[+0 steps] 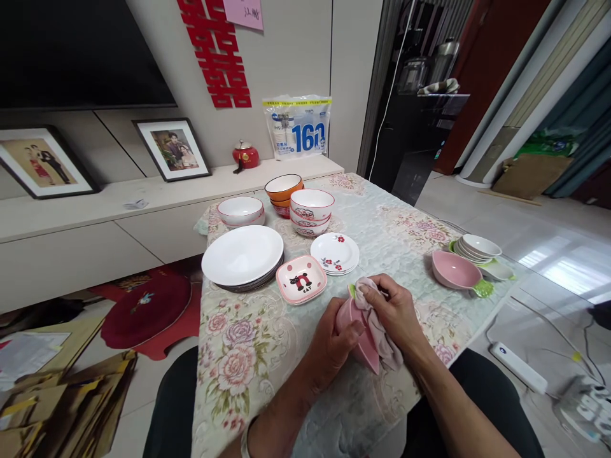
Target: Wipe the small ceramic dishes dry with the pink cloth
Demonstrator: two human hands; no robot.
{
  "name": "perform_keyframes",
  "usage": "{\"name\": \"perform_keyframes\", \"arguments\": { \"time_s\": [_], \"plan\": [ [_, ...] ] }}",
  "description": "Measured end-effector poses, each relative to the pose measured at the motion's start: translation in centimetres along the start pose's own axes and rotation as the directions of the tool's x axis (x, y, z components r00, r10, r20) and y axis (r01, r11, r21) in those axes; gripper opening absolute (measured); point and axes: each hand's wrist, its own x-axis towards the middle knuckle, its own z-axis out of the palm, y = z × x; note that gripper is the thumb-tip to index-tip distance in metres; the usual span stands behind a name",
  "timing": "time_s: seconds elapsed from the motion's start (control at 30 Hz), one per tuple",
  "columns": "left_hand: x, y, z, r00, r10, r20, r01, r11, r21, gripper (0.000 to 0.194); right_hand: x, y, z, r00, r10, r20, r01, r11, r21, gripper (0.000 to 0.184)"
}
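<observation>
Here, the left fingers [352, 336] clamped a pink bowl [367, 352] near the counter [272, 372]'s front edge. The right fingers [394, 291] gripped a cloth [389, 351].

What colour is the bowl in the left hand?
The bowl is pink with a green end, shown in the head view.

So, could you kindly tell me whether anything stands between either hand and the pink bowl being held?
Yes: the pale pink cloth bunched in the right hand lies between that hand and the pointed pink bowl. The left hand grips the bowl directly.
</observation>
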Motion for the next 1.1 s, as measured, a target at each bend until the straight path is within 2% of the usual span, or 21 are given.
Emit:
{"name": "perform_keyframes", "arguments": {
  "time_s": [0.07, 0.13, 0.2, 0.3, 0.33, 0.4, 0.5, 0.57, 0.67, 0.77, 0.83, 0.9, 1.0, 1.1],
  "plan": [
    [0.0, 0.0, 0.0, 1.0, -0.012, 0.011, 0.012, 1.0, 0.012, 0.043, -0.3, -0.5, 0.1, 0.989, -0.147, 0.003, 0.147, 0.989, -0.025, 0.014],
    [0.0, 0.0, -0.1, 1.0, -0.013, 0.023, 0.012, 1.0, 0.023, 0.043, -0.3, -0.6, 0.1, 0.975, -0.221, 0.035, 0.221, 0.975, -0.012, 0.012],
    [0.0, 0.0, -0.1, 0.999, -0.017, 0.044, 0.016, 0.999, 0.037, 0.044, -0.1, -0.3, 0.0, 0.986, -0.16, 0.045, 0.16, 0.987, -0.001, 0.014],
    [0.0, 0.0, 0.0, 0.997, -0.035, 0.07, 0.029, 0.996, 0.08, 0.05, 0.3, 0.1, -0.3, 0.999, -0.035, -0.027, 0.034, 0.998, -0.057, 0.018],
    [0.1, -0.1, 0.1, 0.997, -0.036, 0.072, 0.03, 0.996, 0.085, 0.052, 0.3, 0.1, -0.3, 0.997, -0.049, -0.056, 0.044, 0.995, -0.089, 0.019],
    [0.1, -0.2, 0.2, 0.997, -0.03, 0.067, 0.026, 0.998, 0.052, 0.051, 0.0, -0.1, -0.1, 0.985, -0.155, -0.07, 0.144, 0.98, -0.137, 0.016],
    [0.0, -0.4, 0.1, 0.999, -0.024, 0.042, 0.025, 1.0, -0.017, 0.044, -0.3, -0.5, 0.3, 0.956, -0.294, -0.006, 0.291, 0.949, -0.118, 0.013],
    [-0.1, -0.5, 0.0, 1.0, -0.019, 0.02, 0.019, 0.999, -0.035, 0.04, -0.2, -0.5, 0.5, 0.96, -0.279, 0.022, 0.28, 0.951, -0.13, 0.013],
    [-0.1, -0.5, -0.1, 1.0, -0.018, 0.014, 0.019, 0.997, -0.076, 0.035, 0.1, -0.1, 0.4, 0.976, -0.218, -0.014, 0.21, 0.955, -0.212, 0.015],
    [0.0, -0.3, 0.1, 1.0, -0.01, -0.004, 0.009, 0.993, -0.116, 0.032, -0.1, -0.1, 0.2, 0.973, -0.232, -0.016, 0.225, 0.956, -0.189, 0.015],
    [0.1, 0.0, 0.1, 0.999, 0.005, -0.053, -0.011, 0.992, -0.129, 0.034, -0.4, -0.5, 0.0, 0.977, -0.203, 0.07, 0.209, 0.973, -0.102, 0.017],
    [0.2, 0.2, 0.2, 0.995, 0.014, -0.103, -0.028, 0.991, -0.131, 0.035, -0.7, -1.1, -0.2, 0.968, -0.139, 0.209, 0.142, 0.99, 0.004, 0.022],
    [0.2, 0.4, 0.0, 0.989, 0.028, -0.145, -0.042, 0.995, -0.094, 0.034, -0.9, -2.0, -0.6, 0.899, -0.125, 0.421, 0.085, 0.99, 0.113, 0.029],
    [0.2, 0.3, -0.2, 0.985, 0.028, -0.173, -0.032, 0.999, -0.021, 0.034, -0.9, -2.9, -1.0, 0.824, -0.192, 0.533, 0.137, 0.98, 0.141, 0.028]
  ]
}}
